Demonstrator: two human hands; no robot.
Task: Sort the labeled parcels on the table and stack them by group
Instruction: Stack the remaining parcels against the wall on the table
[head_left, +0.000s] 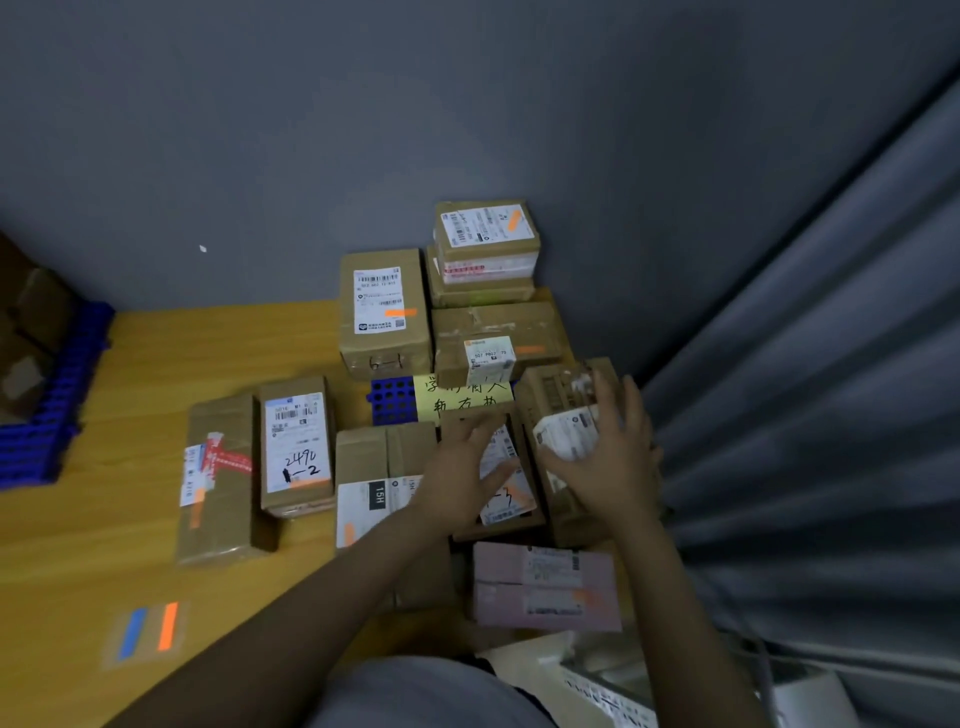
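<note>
1. The right hand (608, 457) grips the tilted parcel (558, 410). The thumb lies across its crumpled white label and the fingers (631, 415) wrap over the far right edge. The parcel sits at the right end of the table (156, 364), next to the curtain (831, 364). Its long axis runs near-to-far and its label face is turned toward the left hand.
2. The left hand (462, 467) is spread, fingers straight and apart, over the middle parcel (506, 467) just left of the grip. Cannot tell whether the palm touches it. This parcel lies flat with its label up, long axis near-to-far, and its side is against the tilted parcel.
3. Left of the left hand lies the 15H parcel (384, 483), flat and partly hidden under the forearm, long axis near-to-far.
4. Nearer the person than the grip lies the pink parcel (545, 592), label up, long axis left-to-right.
5. Just beyond the grip, a yellow note (462, 397) with handwriting lies on a blue grid mat (392, 400).
6. Beyond the note stand the squat parcel (493, 338) and the tall parcel (384, 306), side by side. Behind the squat one is a two-box stack (485, 244) against the wall.
7. Well left of the grip, the 2490 parcel (298, 447) and the red-taped parcel (218, 478) lie side by side, both with the long axis near-to-far.
8. Near-left of the grip, blue and orange tape strips (150, 631) are stuck to the table.
</note>
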